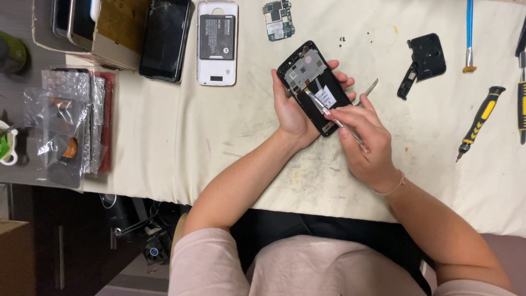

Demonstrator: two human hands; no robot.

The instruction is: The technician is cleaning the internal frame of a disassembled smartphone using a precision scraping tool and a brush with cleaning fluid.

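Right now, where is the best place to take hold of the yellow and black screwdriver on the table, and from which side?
Probably the thick yellow-black handle of the screwdriver, gripped from above across its width. It lies flat on the cloth, tip toward the person, with free space on both sides. The right hand is nearest but holds a metal tool.

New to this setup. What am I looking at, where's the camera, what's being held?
There is no machine: one camera worn on a person's head looks down at their two bare hands over a cloth-covered table. The left hand holds an opened black phone. The right hand holds a thin metal tool with its tip on the phone's insides. Around them lie a white phone back with battery, a small circuit board, a black plastic cover and a yellow-black screwdriver.
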